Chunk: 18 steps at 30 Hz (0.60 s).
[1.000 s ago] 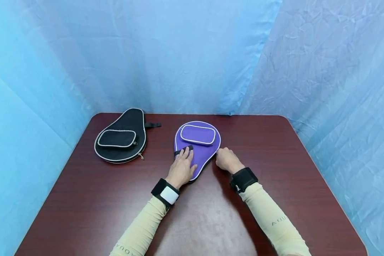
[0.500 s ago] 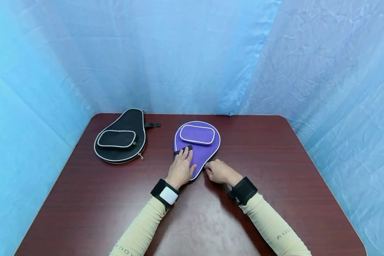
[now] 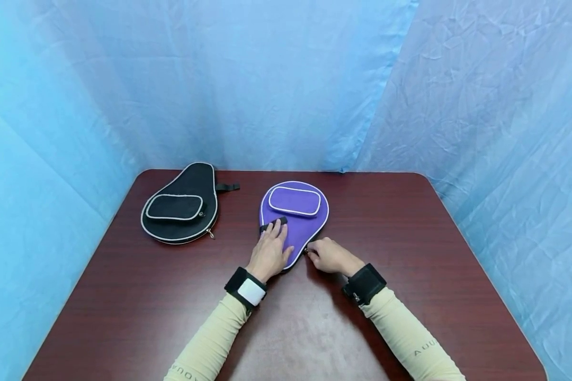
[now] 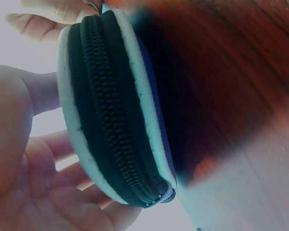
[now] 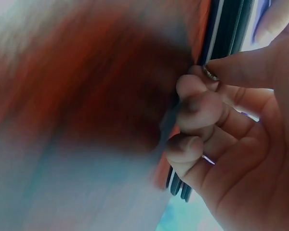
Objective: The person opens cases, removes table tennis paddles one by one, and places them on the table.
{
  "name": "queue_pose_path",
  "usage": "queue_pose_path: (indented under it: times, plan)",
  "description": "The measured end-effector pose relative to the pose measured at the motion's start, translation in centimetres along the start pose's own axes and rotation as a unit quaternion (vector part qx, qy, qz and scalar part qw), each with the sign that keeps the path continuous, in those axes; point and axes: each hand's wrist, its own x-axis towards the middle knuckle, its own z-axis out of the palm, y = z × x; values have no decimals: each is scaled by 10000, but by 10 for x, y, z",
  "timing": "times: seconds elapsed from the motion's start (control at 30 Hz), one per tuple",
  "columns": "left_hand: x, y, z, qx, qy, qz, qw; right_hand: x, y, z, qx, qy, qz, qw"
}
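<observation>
**Purple case, pinched at the zip!**

Here's the purple case [image 3: 302, 227], lying toward the far side of the bench [image 3: 171, 296], pocket [image 3: 295, 201] up, rounded end away from the person. Down its right edge, near the narrow end, the right hand [image 3: 331, 255] has its grip tight on the metal zipper pull [image 5: 210, 73]. Left hand [image 3: 269, 251]: grip wide, fingers across the case's face! Well apart, out left, lies a black case [image 3: 183, 206]; blue curtains [image 3: 248, 84] hang behind.
</observation>
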Motion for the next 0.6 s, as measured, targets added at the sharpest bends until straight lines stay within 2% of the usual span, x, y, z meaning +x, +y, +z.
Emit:
queue_pose_path:
  times: [0.2, 0.3, 0.6]
  plan:
    - [-4, 2, 0, -61, -22, 106, 9999, -4, 6, -3, -30, -80, 63, 9999]
    - [-4, 5, -1, -118, 8, 199, 9997, -5, 10, -7, -115, -218, 221, 9995]
    - [3, 11, -5, -248, 13, 379, 9990, 1, 32, -23, -511, -510, 1284, 9891]
